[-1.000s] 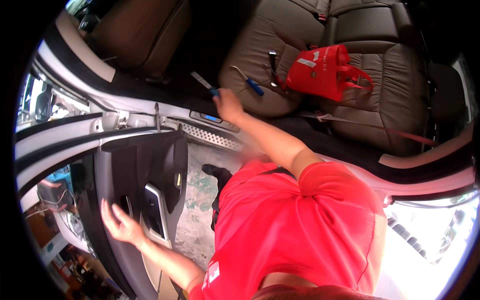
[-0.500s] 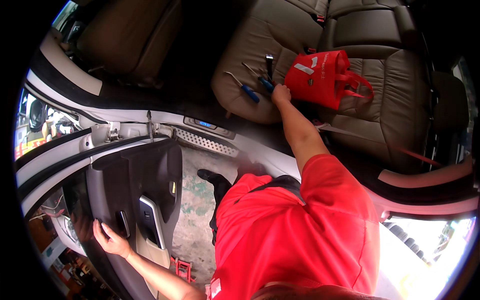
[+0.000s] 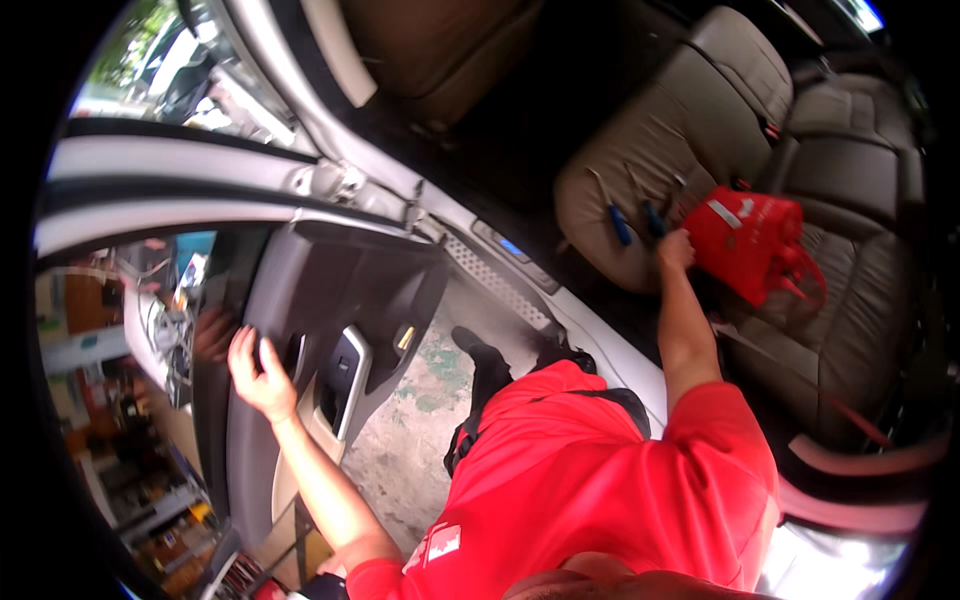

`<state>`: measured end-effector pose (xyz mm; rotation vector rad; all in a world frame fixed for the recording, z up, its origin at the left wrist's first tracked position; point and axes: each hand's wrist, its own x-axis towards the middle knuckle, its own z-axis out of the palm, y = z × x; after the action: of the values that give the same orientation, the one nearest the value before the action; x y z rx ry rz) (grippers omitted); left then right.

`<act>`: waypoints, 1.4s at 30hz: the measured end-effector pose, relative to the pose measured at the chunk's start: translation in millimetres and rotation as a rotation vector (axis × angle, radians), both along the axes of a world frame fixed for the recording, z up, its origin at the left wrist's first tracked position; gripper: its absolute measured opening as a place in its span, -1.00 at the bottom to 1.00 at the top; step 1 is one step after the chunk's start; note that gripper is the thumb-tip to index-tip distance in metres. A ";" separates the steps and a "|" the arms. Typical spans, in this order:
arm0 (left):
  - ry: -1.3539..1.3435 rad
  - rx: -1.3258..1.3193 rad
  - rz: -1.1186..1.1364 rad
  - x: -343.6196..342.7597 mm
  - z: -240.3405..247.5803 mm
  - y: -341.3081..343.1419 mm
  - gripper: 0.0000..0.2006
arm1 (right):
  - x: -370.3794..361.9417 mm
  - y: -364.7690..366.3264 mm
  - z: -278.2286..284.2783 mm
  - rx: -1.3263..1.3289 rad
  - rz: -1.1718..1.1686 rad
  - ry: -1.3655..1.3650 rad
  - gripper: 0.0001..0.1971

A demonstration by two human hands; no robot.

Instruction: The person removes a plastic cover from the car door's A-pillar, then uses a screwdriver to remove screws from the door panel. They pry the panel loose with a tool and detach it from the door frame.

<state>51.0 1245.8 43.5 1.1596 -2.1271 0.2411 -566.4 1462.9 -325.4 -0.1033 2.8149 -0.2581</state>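
Note:
My right hand reaches onto the tan leather seat, its fingers closed beside a red fabric bag. At its fingertips lies the end of a blue-handled tool with a thin shaft; whether the fingers grip it is hidden. Another blue-handled tool, with a bent tip, rests farther left on the cushion. A small dark tool is blurred near the bag. My left hand has its fingers apart at the upper edge of the open car door, holding nothing.
The door's grab handle and armrest lie beside my left forearm. A white sill with a perforated step plate runs between the concrete floor and the cabin. A front seat stands beyond.
The whole view has turned, so the seat, bag and door sit farther right and tilted. My right hand stays by the same blue handle. My left hand remains at the door edge, fingers apart.

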 end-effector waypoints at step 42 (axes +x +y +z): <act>0.008 -0.067 0.054 -7.7 2.4 6.6 -0.77 | 288.1 -201.6 310.7 -1.213 0.646 -1.362 -0.62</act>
<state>43.3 1252.4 45.8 1.1786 -2.0669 0.3297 -278.3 1261.3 -14.7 -0.7207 0.9279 -1.2120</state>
